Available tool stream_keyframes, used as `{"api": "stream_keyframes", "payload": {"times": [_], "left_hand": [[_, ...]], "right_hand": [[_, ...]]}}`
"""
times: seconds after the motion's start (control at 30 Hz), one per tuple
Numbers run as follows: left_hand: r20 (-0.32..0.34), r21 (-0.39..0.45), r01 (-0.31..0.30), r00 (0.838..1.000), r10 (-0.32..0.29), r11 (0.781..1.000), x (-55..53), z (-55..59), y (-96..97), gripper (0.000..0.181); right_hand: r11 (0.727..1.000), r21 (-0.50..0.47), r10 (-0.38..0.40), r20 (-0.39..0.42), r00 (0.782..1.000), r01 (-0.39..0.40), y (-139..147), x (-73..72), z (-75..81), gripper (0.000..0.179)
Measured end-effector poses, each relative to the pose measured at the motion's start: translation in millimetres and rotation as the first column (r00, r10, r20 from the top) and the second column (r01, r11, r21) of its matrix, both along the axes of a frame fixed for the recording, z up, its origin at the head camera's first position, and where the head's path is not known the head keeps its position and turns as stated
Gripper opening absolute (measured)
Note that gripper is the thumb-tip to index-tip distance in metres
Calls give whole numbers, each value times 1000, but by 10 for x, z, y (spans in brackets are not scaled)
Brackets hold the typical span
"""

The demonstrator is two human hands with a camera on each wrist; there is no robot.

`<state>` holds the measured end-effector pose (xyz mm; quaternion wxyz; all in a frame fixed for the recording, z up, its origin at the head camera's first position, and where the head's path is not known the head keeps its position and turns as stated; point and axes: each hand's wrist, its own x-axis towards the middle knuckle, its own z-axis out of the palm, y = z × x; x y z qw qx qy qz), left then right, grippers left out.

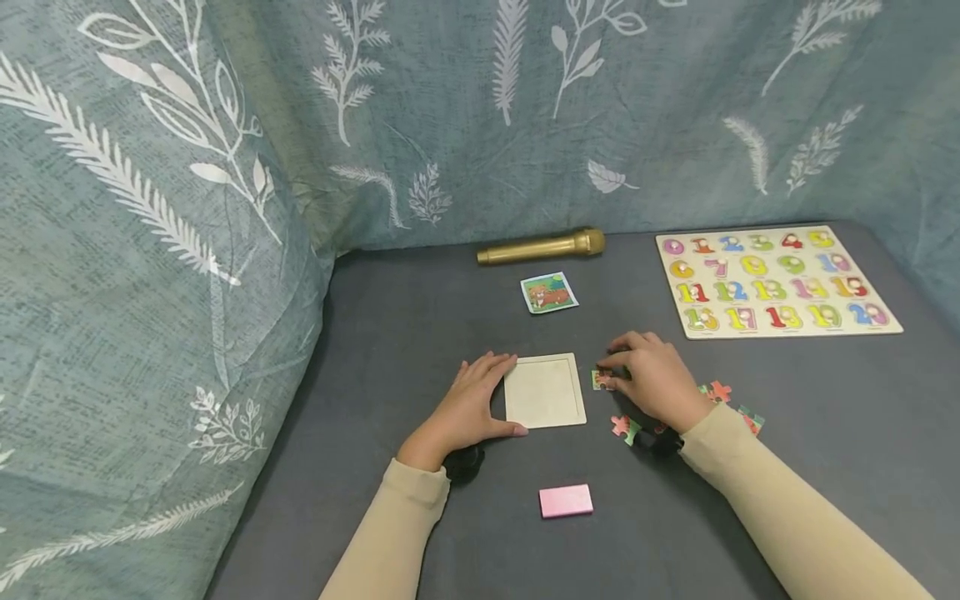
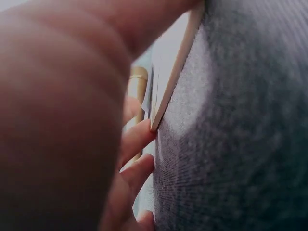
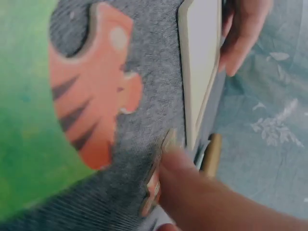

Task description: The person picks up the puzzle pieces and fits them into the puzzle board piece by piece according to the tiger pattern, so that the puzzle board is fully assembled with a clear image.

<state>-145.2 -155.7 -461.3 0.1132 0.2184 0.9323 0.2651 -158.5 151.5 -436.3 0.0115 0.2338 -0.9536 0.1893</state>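
Centre of the head view: one shallow wooden tray, bare inside. At its left side: the left hand, fingers spread, thumb at the lower corner and fingertips by the upper one, touching the edge without gripping it, and steadying it by my reading. Just right of the tray: one small puzzle piece, pinched between thumb and fingers of the right hand, which stand apart by no more than the piece itself. Beneath and right of that hand: loose pieces, orange and green. Above the tray: one picture card, orange animal, presumably the pattern. Step in hand, as I judge it: taking up a first piece. The next move calls for carrying it left over the rim, turned to suit the picture. Obscured: right hand and sleeve cover some pieces, so no count is possible; in the right wrist view a blurred thumb hides much of the held piece, perhaps resting on the grey cloth, perhaps slightly raised; in the left wrist view, blurred skin fills the left and the tray is cut off at the top.
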Motion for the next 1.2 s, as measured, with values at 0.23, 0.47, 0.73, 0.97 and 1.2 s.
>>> {"api": "stream_keyframes", "payload": {"times": [0.23,0.47,0.73,0.97,1.2], "left_hand": [[19,-1,-11,1000,11,1000,5,3,-9,111],[13,-10,-15,1000,15,1000,5,28,-27,111],[-55,-59,-17,998,14,998,55,98,-48,88],[-283,-299,-54,958,-34,953,168,253,39,44],[-287,-332,-13,954,-88,943,242,259,24,43]], "right_hand": [[997,-75,-21,-2,1000,21,-53,12,6,14],[945,-314,153,178,972,-91,-457,-133,117,8],[981,-46,193,60,979,-191,-838,-67,118,19],[939,81,336,-29,941,-333,-702,143,69,25],[949,77,308,-32,951,-305,-746,217,25,41]]}}
